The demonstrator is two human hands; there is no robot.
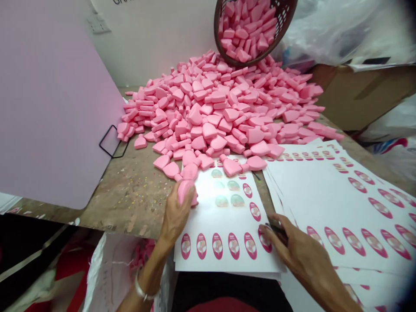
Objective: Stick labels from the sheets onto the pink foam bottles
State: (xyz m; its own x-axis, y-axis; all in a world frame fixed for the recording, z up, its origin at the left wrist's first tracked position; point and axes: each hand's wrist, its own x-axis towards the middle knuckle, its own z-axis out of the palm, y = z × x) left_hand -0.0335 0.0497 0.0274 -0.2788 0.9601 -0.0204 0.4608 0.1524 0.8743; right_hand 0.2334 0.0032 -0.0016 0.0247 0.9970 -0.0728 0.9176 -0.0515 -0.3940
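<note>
My left hand (175,210) is closed around a pink bottle-shaped piece (186,191) at the left edge of the sticker sheet (224,225). Magenta oval stickers line the sheet's bottom and right side, and a few pale green ones sit higher up. At the sheet's lower right corner, my right hand (297,242) grips a thin black tool (277,229); its exact kind is unclear. The fingertips of that hand touch an oval sticker (264,239) and partly cover it. Several pink pieces (232,166) rest on the sheet's top edge.
Behind the sheet rises a large heap of pink pieces (211,104), with a tilted brown basket (238,65) spilling more. More sticker sheets (318,190) lie at right. A pinkish panel (58,104) stands at left. A cardboard box (364,93) and plastic bags (328,32) are at the back right.
</note>
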